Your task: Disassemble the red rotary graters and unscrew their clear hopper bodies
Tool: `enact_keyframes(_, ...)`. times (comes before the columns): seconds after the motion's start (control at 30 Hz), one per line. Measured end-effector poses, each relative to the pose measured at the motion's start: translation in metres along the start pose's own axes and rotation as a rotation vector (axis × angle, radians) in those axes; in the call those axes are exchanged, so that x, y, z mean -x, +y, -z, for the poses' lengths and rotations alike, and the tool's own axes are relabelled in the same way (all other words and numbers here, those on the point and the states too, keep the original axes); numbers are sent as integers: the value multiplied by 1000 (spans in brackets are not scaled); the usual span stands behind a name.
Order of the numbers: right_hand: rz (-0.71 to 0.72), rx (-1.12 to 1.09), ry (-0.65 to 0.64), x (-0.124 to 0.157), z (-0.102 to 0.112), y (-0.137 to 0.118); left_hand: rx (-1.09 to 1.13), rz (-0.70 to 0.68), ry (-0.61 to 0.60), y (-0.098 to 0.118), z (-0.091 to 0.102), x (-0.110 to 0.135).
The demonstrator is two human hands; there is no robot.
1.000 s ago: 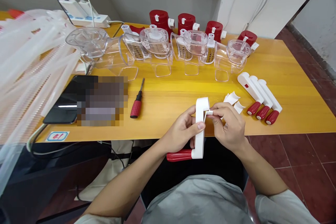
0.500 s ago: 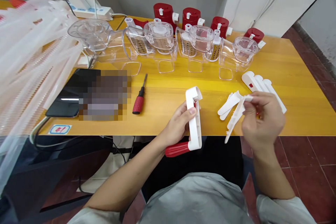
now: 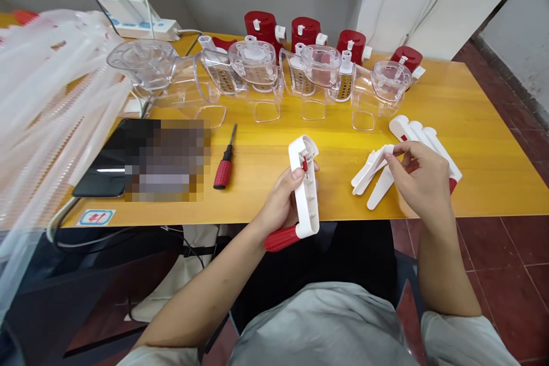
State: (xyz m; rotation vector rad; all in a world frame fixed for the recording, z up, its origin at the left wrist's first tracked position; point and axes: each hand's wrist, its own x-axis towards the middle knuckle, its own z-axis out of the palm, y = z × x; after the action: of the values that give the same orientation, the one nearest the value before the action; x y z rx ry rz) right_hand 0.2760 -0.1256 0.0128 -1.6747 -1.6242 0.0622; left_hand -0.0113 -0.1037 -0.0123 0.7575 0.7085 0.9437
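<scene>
My left hand (image 3: 281, 200) is closed around a white crank handle (image 3: 307, 206) with a red grip pointing to the left. The crank's hollow, ribbed side faces up, and a small red piece shows inside it near my thumb. My right hand (image 3: 422, 180) pinches the upper end of a white plastic cover strip (image 3: 372, 170) between thumb and fingertips, low over the table. Another white strip (image 3: 380, 190) lies just below it, partly under my fingers. Behind my right hand, several white crank handles (image 3: 429, 136) rest side by side, their lower parts partly hidden.
A red-handled screwdriver (image 3: 223, 168) lies left of centre, beside a black phone (image 3: 103, 163) and a blurred patch. Clear plastic housings (image 3: 321, 63) and red-topped parts (image 3: 306, 31) line the back. Plastic bags (image 3: 55, 108) cover the left side, near a power strip (image 3: 150, 30).
My right hand has moved slightly left, and a hanging white strip in it now is down among the strips on the table. The crank handle in my left hand has turned a little, showing more of its hollow side.
</scene>
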Motion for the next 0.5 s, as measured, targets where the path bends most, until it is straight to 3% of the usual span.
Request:
enact_keyframes(0.17,-24,58,-82,-1,8,12,8,2,3,0,1,-1)
enact_keyframes(0.5,-28,70,-154,-4,-1,19,52,-11,6,-2,3,0)
